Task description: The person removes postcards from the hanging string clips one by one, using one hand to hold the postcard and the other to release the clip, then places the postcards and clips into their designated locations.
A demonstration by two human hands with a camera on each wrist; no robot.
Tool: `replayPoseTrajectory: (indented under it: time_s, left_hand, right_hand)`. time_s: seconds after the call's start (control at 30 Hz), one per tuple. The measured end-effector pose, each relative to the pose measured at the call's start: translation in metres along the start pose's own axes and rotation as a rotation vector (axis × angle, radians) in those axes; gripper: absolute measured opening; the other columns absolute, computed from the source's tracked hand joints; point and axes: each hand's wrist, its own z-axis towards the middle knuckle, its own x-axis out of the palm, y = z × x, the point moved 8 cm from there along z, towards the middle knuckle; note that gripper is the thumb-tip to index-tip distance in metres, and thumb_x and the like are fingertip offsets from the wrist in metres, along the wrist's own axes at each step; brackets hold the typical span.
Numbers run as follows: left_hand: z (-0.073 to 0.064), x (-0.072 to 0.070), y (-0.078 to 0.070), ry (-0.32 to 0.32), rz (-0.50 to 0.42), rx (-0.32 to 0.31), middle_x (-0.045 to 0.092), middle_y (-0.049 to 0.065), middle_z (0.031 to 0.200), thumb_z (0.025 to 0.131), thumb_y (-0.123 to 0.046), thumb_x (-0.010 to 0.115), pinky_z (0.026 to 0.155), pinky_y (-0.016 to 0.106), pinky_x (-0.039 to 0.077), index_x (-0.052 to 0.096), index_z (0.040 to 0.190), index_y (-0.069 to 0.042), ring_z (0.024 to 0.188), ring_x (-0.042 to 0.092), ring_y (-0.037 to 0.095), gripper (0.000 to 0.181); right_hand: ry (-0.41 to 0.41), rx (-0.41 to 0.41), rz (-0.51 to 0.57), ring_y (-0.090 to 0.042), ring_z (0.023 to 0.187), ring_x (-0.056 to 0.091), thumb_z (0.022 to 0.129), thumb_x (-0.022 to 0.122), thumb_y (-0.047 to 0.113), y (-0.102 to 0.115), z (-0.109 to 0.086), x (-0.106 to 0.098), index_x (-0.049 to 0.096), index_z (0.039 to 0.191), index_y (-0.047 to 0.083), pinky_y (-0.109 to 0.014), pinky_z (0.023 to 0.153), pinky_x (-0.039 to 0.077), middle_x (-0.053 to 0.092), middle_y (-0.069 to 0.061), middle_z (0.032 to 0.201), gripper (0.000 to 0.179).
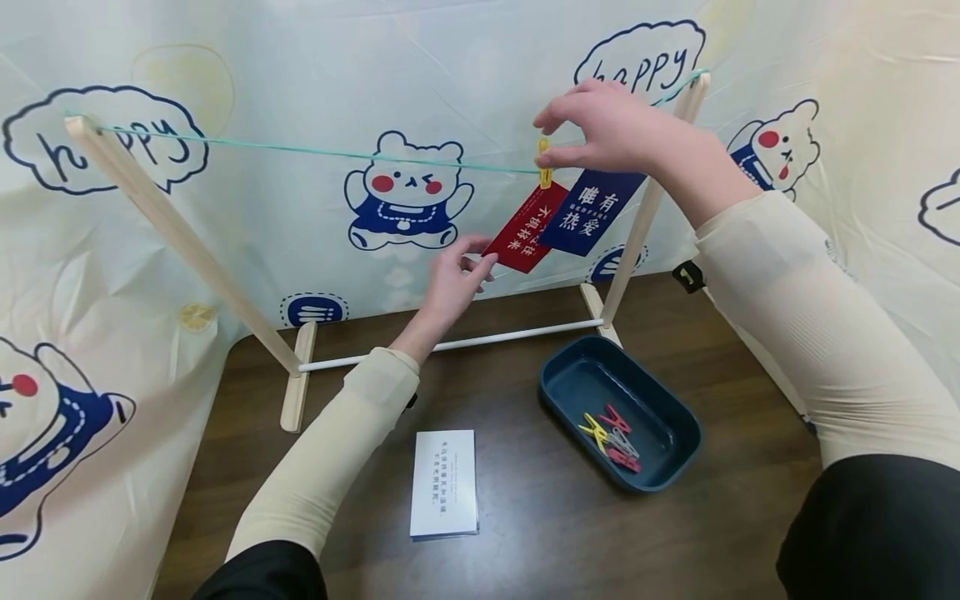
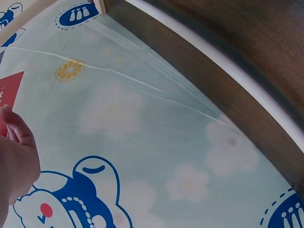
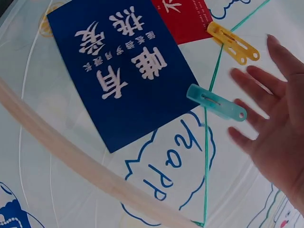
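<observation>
A red card [image 1: 527, 229] with white lettering hangs tilted from the green string, under a yellow clothespin [image 1: 545, 163]. My left hand [image 1: 454, 279] pinches the card's lower left corner between thumb and curled fingers; the left wrist view shows only part of this hand [image 2: 19, 156]. Around the yellow clothespin, my right hand [image 1: 611, 125] has its thumb and fingers spread, and the right wrist view shows them apart from it. A blue card [image 1: 588, 212] hangs beside the red one, overlapping it, from a light-blue clothespin [image 3: 216, 103].
The string [image 1: 315, 151] spans two wooden posts [image 1: 187, 246] joined below by a white rod [image 1: 517, 335]. A dark blue tray [image 1: 558, 400] holds several clothespins [image 1: 611, 433]. White cards [image 1: 443, 483] lie stacked on the brown table [image 1: 352, 533]. Behind hangs a printed sheet [image 1: 300, 50].
</observation>
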Motion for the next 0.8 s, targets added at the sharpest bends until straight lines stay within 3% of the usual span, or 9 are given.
replayPoseTrajectory:
  time_s: [0.13,0.27,0.37,0.8]
  left_hand:
    - [0.0,0.001,-0.002,-0.007,-0.006,0.012,0.07,0.01,0.121,0.103,-0.019,0.067,0.068,0.034,0.061,0.066,0.129,-0.007,0.079,0.069,0.022,0.028]
    - [0.0,0.002,-0.005,-0.018,-0.013,0.033,0.071,0.011,0.114,0.104,-0.017,0.065,0.068,0.03,0.059,0.068,0.123,-0.005,0.079,0.069,0.026,0.023]
    - [0.001,0.002,-0.008,-0.025,-0.011,0.047,0.072,0.012,0.111,0.104,-0.016,0.065,0.067,0.027,0.058,0.069,0.12,-0.003,0.079,0.069,0.029,0.021]
    - [0.004,0.002,-0.011,-0.043,-0.027,0.065,0.073,0.015,0.105,0.104,-0.013,0.066,0.073,0.027,0.06,0.071,0.116,-0.001,0.087,0.07,0.039,0.018]
  right_hand:
    - [0.078,0.015,0.014,-0.041,0.142,0.039,0.103,0.063,0.037,-0.003,0.006,0.006,0.054,0.148,0.004,-0.063,0.121,0.024,0.061,-0.022,0.142,0.056]
    - [0.093,0.011,0.04,-0.038,0.131,0.05,0.104,0.063,0.035,-0.003,0.007,0.008,0.057,0.144,0.005,-0.059,0.115,0.037,0.065,-0.02,0.135,0.051]
    - [0.094,0.01,0.06,-0.036,0.127,0.055,0.103,0.064,0.035,-0.005,0.006,0.009,0.059,0.142,0.005,-0.057,0.112,0.043,0.066,-0.02,0.133,0.05]
    - [0.03,0.031,0.175,-0.034,0.124,0.056,0.1,0.07,0.031,-0.015,0.002,0.008,0.064,0.127,0.004,-0.053,0.112,0.044,0.068,-0.018,0.127,0.038]
